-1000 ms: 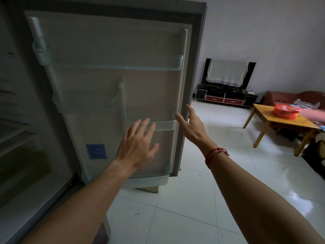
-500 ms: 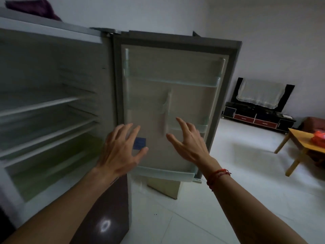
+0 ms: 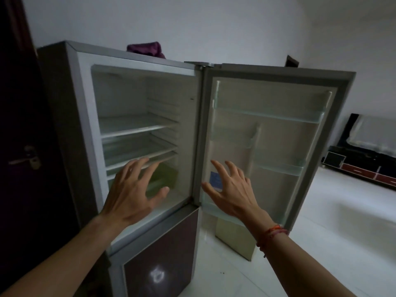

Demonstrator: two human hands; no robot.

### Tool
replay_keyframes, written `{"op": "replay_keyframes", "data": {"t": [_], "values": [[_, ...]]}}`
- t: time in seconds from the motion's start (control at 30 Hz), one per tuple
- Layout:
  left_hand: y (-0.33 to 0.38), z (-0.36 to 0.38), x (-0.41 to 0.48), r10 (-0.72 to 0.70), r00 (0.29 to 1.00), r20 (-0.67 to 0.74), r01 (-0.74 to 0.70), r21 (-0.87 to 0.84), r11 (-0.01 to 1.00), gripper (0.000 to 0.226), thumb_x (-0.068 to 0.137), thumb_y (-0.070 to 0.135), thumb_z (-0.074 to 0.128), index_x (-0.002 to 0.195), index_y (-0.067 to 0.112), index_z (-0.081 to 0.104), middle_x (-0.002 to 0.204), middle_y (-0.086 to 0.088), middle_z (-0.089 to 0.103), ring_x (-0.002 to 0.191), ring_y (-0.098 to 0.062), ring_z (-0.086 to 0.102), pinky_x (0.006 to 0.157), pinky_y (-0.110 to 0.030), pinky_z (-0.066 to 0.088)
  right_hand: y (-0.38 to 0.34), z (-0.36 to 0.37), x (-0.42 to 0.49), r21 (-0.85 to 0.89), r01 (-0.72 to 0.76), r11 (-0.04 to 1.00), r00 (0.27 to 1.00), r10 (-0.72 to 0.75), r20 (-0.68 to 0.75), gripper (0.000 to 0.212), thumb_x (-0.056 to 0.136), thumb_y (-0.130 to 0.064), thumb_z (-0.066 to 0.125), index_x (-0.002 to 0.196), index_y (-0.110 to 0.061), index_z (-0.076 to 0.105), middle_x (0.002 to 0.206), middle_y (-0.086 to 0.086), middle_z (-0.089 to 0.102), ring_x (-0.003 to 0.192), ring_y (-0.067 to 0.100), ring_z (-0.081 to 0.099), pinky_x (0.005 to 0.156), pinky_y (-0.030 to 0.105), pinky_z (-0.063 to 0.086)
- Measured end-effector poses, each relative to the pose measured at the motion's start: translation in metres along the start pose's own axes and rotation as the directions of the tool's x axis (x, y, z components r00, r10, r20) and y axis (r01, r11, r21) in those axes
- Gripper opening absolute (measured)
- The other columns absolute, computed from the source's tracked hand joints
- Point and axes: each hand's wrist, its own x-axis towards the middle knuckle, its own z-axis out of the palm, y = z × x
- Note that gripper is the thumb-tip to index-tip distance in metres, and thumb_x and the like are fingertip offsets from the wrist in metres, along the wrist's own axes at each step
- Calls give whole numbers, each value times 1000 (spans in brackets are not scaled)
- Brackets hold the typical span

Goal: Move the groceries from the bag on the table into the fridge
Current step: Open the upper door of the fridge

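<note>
Masking part of the green drawer (image 3: 167,174) and a lower shelf (image 3: 137,157) edge: left hand (image 3: 134,194), fingers spread, gripping nothing. Dim throughout; TV stand (image 3: 364,168) cut off at right edge. Fridge (image 3: 120,97) straight ahead of both hands, upper compartment open. Right hand (image 3: 231,194), fingers splayed and holding nothing, in front of hinge line and inner door (image 3: 276,146). Door swung wide to the right; pale open floor (image 3: 342,243) beyond its outer edge.

Grey fridge (image 3: 64,86), maroon lower door (image 3: 162,249), purple cloth (image 3: 145,49), red wrist string (image 3: 273,232)
</note>
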Motion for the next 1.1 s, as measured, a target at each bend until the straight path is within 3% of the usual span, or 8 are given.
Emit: {"op": "replay_keyframes", "data": {"t": [0.2,0.37,0.73,1.1], "values": [[-13,-12,-10,-23,1000,-9,23,12,1000,70,85,65,45,137,18,52,140,-8,48,127,-28,46,99,-47,45,-15,2,-3,-7,14,1000,1000,-14,18,78,91,-75,38,157,-43,12,165,11,20,147,33,27,115,49,30],[-10,-6,-6,-25,1000,12,25,0,1000,75,86,68,41,144,21,46,147,-7,42,134,-27,40,105,-47,42,-14,-1,-1,-28,14,1000,1000,-14,12,78,92,-75,38,158,-43,11,164,12,22,146,33,29,114,49,31],[26,20,23,12,1000,21,-11,-51,999,78,85,71,38,148,24,40,153,-6,36,140,-26,33,110,-46,39,35,-11,1,-97,-38,995,999,37,-9,78,93,-75,34,158,-42,8,164,12,22,146,33,28,115,49,31],[76,54,59,219,975,45,-203,-225,953,80,82,69,40,148,22,42,151,-12,40,138,-33,35,110,-49,36,70,-43,-50,-185,-293,938,954,275,-119,77,92,-73,38,158,-40,14,163,13,26,145,35,31,112,50,32]]}}
